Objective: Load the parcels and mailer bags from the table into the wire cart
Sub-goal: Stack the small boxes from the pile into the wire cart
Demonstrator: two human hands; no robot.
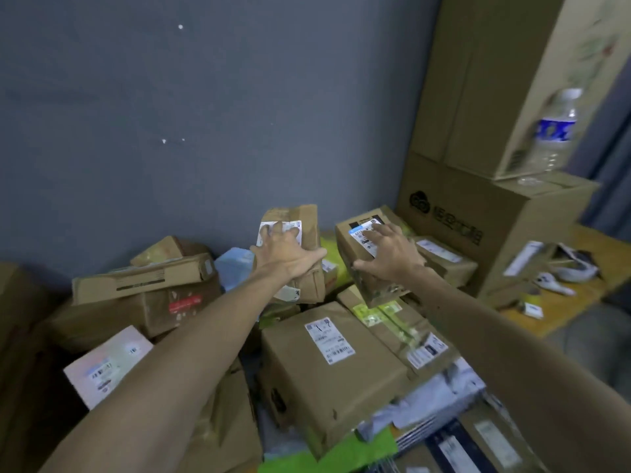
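Observation:
A heap of brown cardboard parcels fills the lower half of the view against a grey wall. My left hand [285, 252] grips a crumpled brown parcel [305, 220] with a white label, fingers over its label and thumb on its right side; it stands tilted on end above the heap. My right hand [387, 252] grips a smaller brown box [356, 268] with a blue-topped label, lifted at a slant. Below them lies a large labelled box [327, 367]. A pink-white parcel [106, 367] lies at the left. Grey and green mailer bags [433, 401] show at the lower right. No wire cart shows.
Big stacked cartons [478, 213] stand at the right against the wall, with a water bottle [555, 131] on one. A yellow table edge [563, 302] at the right carries small white items. A light blue bag [235, 264] lies behind the heap.

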